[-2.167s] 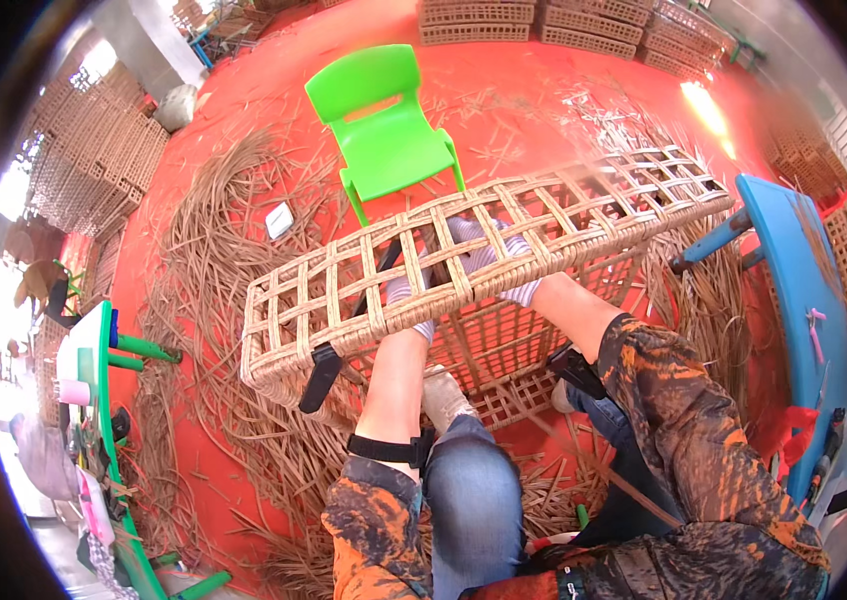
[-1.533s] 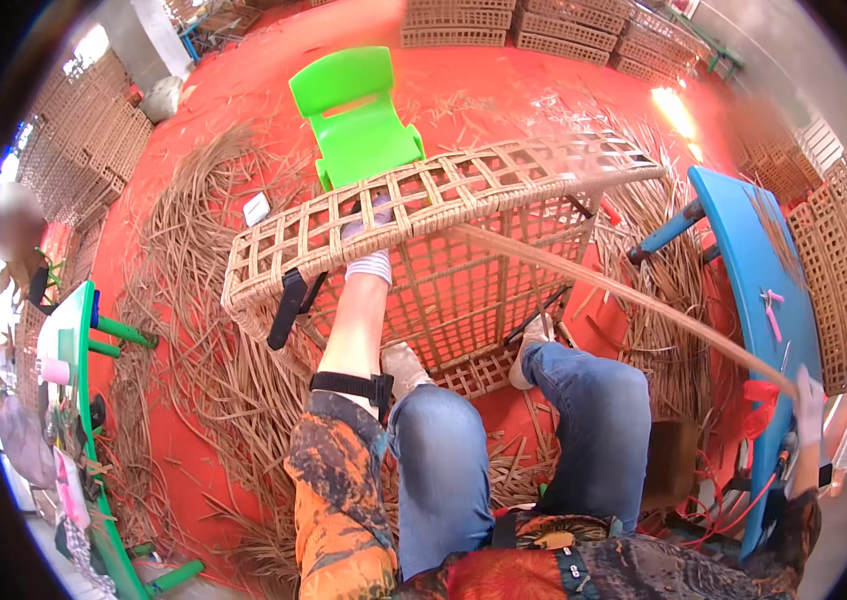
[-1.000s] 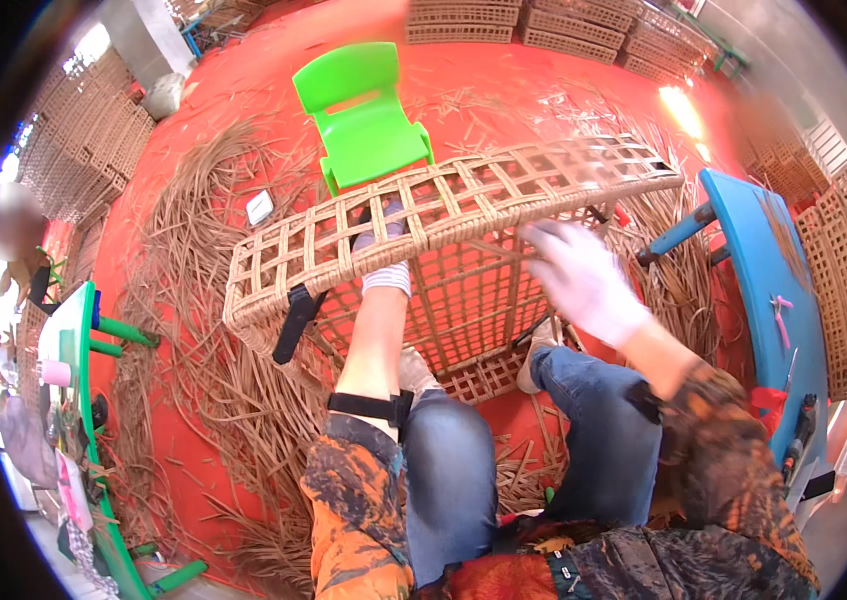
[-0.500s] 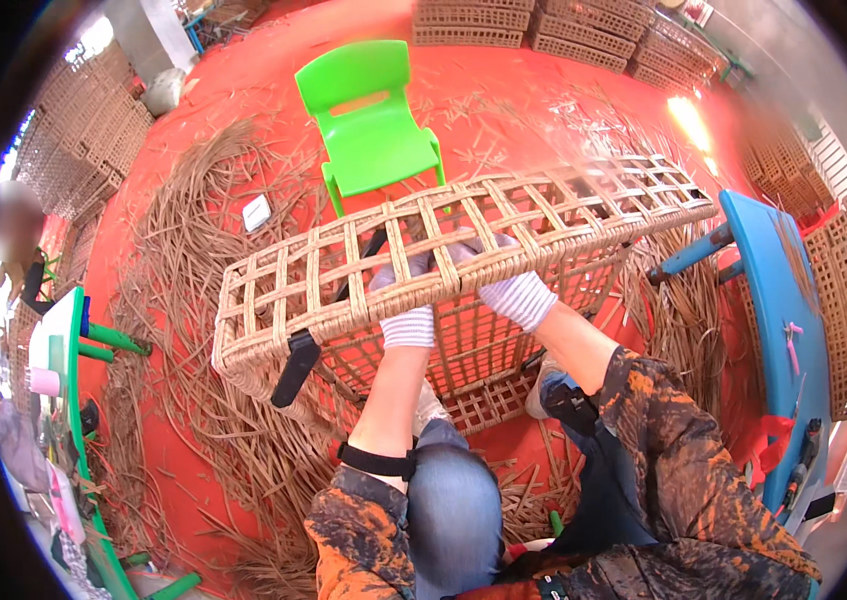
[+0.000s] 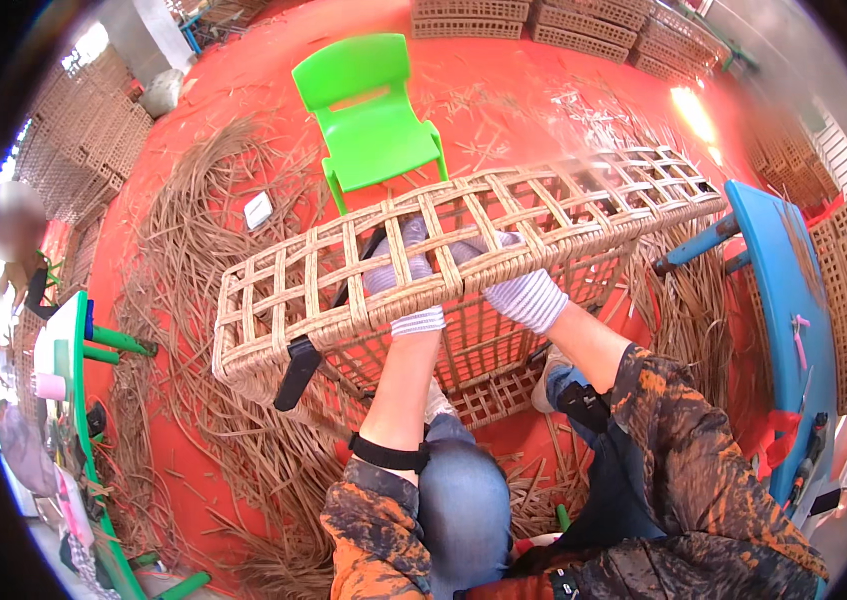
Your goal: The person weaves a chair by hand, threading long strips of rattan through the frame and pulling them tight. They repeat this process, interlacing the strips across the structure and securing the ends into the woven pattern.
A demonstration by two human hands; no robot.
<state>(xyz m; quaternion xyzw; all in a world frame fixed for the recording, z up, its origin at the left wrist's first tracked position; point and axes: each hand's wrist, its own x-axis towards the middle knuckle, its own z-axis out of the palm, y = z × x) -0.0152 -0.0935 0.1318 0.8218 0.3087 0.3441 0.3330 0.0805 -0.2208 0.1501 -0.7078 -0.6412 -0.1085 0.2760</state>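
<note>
A long woven rattan basket frame (image 5: 344, 270) with an open lattice lies tilted across my lap. My left hand (image 5: 399, 270), in a grey knit glove, reaches inside the frame and grips its near wall. Beside it my right hand (image 5: 504, 280), also gloved, grips the same wall from within. A black strap or clip (image 5: 296, 372) hangs from the frame's lower left corner. My knees in blue jeans sit below the frame.
A green plastic chair (image 5: 374, 110) stands ahead on the red floor. Loose rattan strips (image 5: 184, 260) are heaped to the left and around my feet. A blue table (image 5: 784, 290) is on the right, a green one (image 5: 69, 350) on the left. Stacked woven baskets (image 5: 584, 20) line the back.
My right hand swung out to the right with a long strip, then came back inside the frame beside the left hand. The frame shifted slightly in my lap.
</note>
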